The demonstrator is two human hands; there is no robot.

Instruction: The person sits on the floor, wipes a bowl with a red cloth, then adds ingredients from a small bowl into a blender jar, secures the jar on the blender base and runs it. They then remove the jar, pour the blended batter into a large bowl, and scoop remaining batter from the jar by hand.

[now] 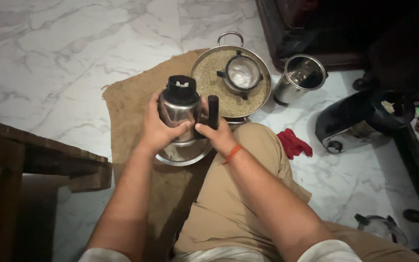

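My left hand (157, 127) wraps around the side of a steel mixer jar (179, 110) that is turned upside down, its black base on top. My right hand (217, 133) grips the jar's black handle (213, 111) from the right. The jar is held mouth-down over a round steel plate (183, 155) with some ground powder in it. Just beyond stands a steel pan (209, 80) full of brownish grain, with a round jar lid (241, 73) lying on the grain.
A burlap mat (129, 104) lies on the white marble floor (64, 58). A second steel jar (299, 77) lies tilted at the right, a red cloth (294, 144) beside my knee, a black mixer base (360, 119) farther right. A wooden stool (35, 160) is on the left.
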